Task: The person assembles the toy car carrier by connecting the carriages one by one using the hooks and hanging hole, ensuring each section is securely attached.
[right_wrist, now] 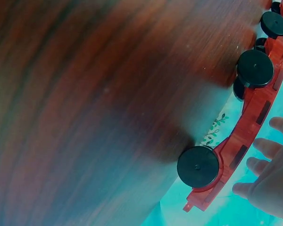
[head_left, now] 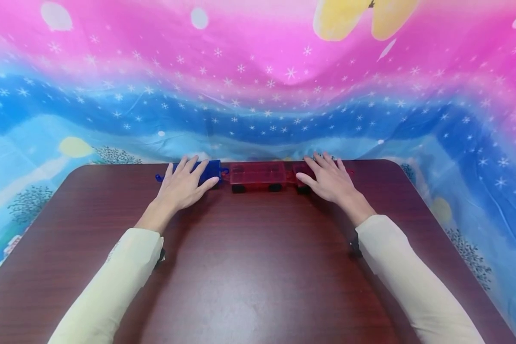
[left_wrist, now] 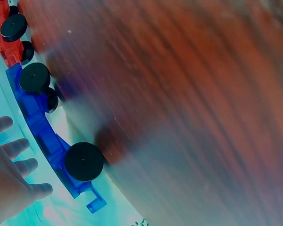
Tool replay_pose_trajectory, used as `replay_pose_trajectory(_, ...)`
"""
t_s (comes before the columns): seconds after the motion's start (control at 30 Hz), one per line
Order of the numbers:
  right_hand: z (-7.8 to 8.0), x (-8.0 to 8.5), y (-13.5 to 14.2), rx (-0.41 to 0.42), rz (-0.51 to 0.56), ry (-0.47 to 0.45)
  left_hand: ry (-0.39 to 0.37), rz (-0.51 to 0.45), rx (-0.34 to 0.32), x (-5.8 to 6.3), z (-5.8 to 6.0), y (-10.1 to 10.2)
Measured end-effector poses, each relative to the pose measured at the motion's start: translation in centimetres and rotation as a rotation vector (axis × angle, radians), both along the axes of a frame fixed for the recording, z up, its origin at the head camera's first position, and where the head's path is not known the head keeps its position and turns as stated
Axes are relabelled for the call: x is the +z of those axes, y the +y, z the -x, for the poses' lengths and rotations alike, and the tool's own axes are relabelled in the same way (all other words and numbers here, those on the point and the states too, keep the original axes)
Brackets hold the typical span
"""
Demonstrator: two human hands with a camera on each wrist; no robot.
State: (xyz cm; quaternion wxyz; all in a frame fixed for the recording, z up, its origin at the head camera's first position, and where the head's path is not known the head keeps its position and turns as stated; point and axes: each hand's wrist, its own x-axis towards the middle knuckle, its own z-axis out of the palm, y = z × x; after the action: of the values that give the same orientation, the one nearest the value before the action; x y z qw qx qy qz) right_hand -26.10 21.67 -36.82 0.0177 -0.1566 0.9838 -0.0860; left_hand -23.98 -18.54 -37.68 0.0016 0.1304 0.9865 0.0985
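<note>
Three translucent toy cars with black wheels stand in a row along the table's far edge. The left one is a blue toy car (left_wrist: 42,127) with a hook at its outer end. A red toy car (head_left: 258,173) is in the middle, and a second red toy car (right_wrist: 247,125) is at the right. My left hand (head_left: 182,186) is spread over the blue car, which it partly hides in the head view. Fingers apart, my right hand (head_left: 328,179) lies over the right red car. Whether either palm touches its car, I cannot tell.
The cars stand on a dark reddish-brown wooden table (head_left: 258,267) with rounded far corners. Right behind its far edge hangs a pink and blue cloth (head_left: 258,95) with snowflakes, which also runs down both sides.
</note>
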Motion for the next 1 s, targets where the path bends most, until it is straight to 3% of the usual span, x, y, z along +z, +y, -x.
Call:
replay_pose_trajectory(0.5,0.9,-0.8,0.2,0.021,-0.004,0.069,0.041,-0.015,-0.032,0.0,0.6,1.7)
replay_pose_trajectory(1.0,1.3,-1.2,0.1,0.035,-0.027,0.056,0.016,-0.009,-0.075,0.3,1.4,4.1)
